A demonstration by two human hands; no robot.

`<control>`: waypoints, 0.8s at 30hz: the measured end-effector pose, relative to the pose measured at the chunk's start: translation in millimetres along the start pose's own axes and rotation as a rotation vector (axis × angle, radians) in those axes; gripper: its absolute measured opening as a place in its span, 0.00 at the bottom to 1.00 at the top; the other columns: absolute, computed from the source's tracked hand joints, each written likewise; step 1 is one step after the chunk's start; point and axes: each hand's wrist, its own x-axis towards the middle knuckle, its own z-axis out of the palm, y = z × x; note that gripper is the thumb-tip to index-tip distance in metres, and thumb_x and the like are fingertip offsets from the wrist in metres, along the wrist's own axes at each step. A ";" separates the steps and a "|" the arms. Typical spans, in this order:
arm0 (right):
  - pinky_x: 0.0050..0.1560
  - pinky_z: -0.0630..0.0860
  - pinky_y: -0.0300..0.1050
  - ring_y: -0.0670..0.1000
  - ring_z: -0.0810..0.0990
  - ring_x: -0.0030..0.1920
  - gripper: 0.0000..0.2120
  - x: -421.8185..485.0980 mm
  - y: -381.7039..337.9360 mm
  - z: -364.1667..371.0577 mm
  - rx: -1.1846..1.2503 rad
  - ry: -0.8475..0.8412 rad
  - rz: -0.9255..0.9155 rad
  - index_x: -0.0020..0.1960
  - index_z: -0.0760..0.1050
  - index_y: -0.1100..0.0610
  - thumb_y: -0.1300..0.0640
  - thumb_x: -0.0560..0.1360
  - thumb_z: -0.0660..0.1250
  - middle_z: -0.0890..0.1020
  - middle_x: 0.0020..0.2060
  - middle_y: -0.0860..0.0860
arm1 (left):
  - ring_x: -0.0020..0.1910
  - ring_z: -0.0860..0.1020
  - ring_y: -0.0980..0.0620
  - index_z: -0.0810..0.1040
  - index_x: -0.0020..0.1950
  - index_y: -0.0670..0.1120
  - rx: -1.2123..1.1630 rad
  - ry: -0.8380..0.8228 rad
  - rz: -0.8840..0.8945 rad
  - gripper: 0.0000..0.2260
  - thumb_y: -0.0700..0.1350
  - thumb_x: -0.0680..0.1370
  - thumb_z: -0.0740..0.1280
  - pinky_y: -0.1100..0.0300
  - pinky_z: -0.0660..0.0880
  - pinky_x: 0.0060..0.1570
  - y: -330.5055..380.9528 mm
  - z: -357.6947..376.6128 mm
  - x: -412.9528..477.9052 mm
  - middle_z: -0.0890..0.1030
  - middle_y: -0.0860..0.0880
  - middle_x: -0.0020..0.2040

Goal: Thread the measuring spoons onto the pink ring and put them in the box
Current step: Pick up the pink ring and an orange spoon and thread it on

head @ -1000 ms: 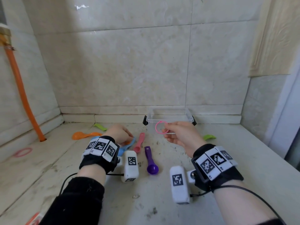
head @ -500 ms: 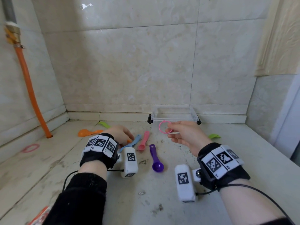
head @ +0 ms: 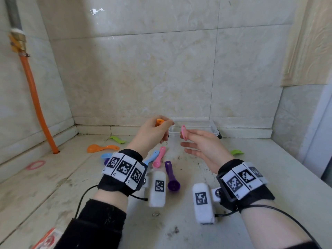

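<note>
Pink ring (head: 183, 132) is pinched between the thumb and forefinger of the right hand (head: 203, 148), standing out past the fingertips, almost edge-on to the camera. That grip closes on the ring alone; the other fingers lie loosely stretched below it. The ring hangs in the air in front of the near wall of the clear box (head: 211, 124), which sits at the back of the worktop (head: 260, 159).

The left hand (head: 152, 135) is raised level with it, its grip curled round a small orange spoon (head: 159, 122) whose end pokes out at the top of the fist. Spoon and ring are near each other but apart.

On the worktop below lie a pink spoon (head: 159, 158), a purple spoon (head: 171, 177), a blue spoon (head: 151, 157), a large orange spoon (head: 102, 148) and two green ones (head: 117, 139) (head: 236, 152).
</note>
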 end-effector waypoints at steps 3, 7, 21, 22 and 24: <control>0.45 0.81 0.42 0.52 0.85 0.49 0.15 0.6 0.5 -0.3 -0.016 -0.006 -0.010 0.54 0.82 0.58 0.49 0.72 0.73 0.85 0.48 0.51 | 0.29 0.74 0.52 0.80 0.45 0.42 -0.215 -0.118 -0.071 0.14 0.51 0.79 0.63 0.61 0.70 0.30 5.3 9.2 -6.8 0.76 0.50 0.28; 0.48 0.82 0.44 0.54 0.86 0.46 0.11 1.7 1.7 -1.7 0.034 0.009 -0.032 0.50 0.81 0.62 0.54 0.75 0.71 0.86 0.46 0.55 | 0.28 0.75 0.56 0.80 0.44 0.41 -0.112 -0.155 -0.035 0.15 0.53 0.76 0.68 0.65 0.73 0.30 4.7 15.9 -11.5 0.78 0.51 0.29; 0.53 0.81 0.53 0.52 0.83 0.36 0.23 1.1 1.5 4.7 0.057 -0.113 0.134 0.46 0.81 0.60 0.40 0.78 0.61 0.83 0.34 0.54 | 0.33 0.75 0.52 0.83 0.49 0.40 -0.235 -0.414 -0.013 0.09 0.42 0.78 0.65 0.64 0.74 0.32 -4.4 14.6 -14.3 0.82 0.42 0.40; 0.54 0.81 0.54 0.53 0.82 0.35 0.22 0.8 2.2 4.6 0.091 -0.114 0.140 0.45 0.81 0.60 0.41 0.78 0.61 0.82 0.33 0.54 | 0.33 0.75 0.51 0.83 0.49 0.39 -0.243 -0.423 -0.013 0.09 0.42 0.78 0.65 0.64 0.74 0.32 -4.7 14.7 -14.3 0.81 0.41 0.41; 0.52 0.81 0.54 0.55 0.82 0.35 0.21 0.8 2.9 3.5 0.171 -0.098 0.154 0.48 0.80 0.63 0.45 0.80 0.61 0.82 0.33 0.56 | 0.35 0.75 0.49 0.83 0.50 0.38 -0.230 -0.433 -0.003 0.09 0.42 0.78 0.65 0.64 0.74 0.33 -4.7 14.7 -14.4 0.80 0.37 0.43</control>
